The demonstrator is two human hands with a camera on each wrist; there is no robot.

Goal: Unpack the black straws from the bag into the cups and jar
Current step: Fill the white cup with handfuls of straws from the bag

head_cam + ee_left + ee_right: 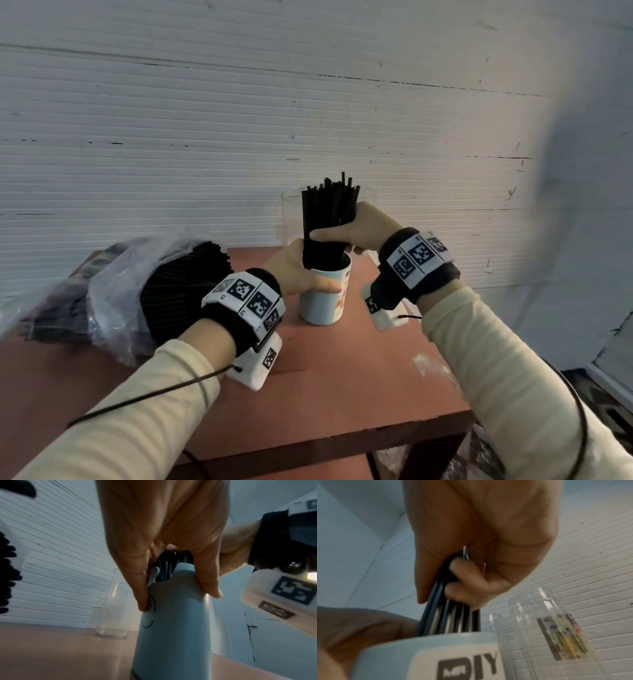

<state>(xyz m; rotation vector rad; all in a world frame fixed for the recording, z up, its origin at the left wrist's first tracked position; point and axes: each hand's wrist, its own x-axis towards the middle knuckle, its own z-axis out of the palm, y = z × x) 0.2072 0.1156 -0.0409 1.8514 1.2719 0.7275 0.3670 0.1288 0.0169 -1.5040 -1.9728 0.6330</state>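
Head view: right hand (363, 226) clenched around upright bundle of black straws (327, 219), lower ends already inside light-blue cup (323, 298); left hand (301, 270) wrapped around cup; straight down next.

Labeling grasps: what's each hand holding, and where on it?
Right hand grips the bundle of black straws around its middle. Left hand holds the light blue cup by its upper wall near the rim.

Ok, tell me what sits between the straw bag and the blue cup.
In the head view, the left hand and its wrist band lie between the bag and the cup, the hand gripping the cup.
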